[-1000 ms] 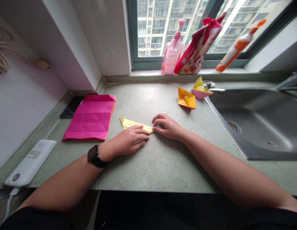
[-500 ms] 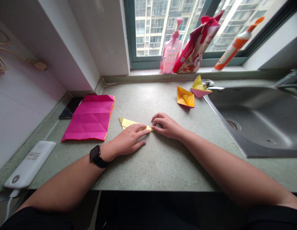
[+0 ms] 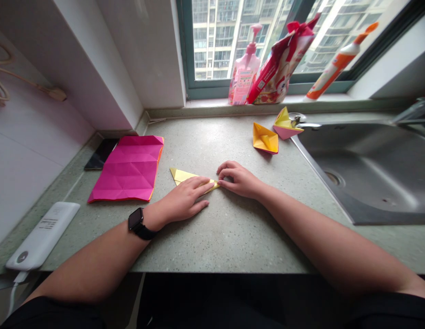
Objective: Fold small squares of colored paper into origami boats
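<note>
A yellow folded paper lies flat on the counter, its pointed ends to the left and right. Across its middle rests my left hand, fingers stretched out and pressing it down, with a black watch on the wrist. My right hand has its thumb and fingertips pinched together at the paper's right tip, which they partly hide. Two folded paper boats, one orange and one yellow and pink, stand farther back on the right.
Creased magenta paper lies at left, partly over a dark flat object. A white power bank with a cable is near the front left. The steel sink is at right. A pink pump bottle stands on the windowsill.
My left fingers have shifted very slightly on the yellow paper, baring a little more of its right end. My right hand stays at the tip.
</note>
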Available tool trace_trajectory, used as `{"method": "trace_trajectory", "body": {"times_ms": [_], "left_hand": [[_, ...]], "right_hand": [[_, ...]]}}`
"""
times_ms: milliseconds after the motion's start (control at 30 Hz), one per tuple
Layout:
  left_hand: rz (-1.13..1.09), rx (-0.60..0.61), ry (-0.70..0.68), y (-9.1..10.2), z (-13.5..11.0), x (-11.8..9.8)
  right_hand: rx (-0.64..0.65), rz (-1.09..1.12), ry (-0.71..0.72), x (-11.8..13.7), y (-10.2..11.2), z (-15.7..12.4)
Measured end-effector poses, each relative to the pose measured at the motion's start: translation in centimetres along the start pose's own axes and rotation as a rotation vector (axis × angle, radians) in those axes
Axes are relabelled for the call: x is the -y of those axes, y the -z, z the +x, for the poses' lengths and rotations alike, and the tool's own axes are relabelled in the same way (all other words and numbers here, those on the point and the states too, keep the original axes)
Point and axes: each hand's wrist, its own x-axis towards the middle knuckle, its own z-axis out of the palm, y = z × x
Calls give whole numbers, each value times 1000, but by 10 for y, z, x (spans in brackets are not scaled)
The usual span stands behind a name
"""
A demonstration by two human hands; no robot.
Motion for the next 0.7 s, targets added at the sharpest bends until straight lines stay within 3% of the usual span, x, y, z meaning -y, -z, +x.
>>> {"method": "trace_trajectory", "body": {"times_ms": [700], "left_hand": [[34, 8, -11, 2, 1, -1]], "right_hand": [[-5, 0, -15, -2, -1, 1]]}}
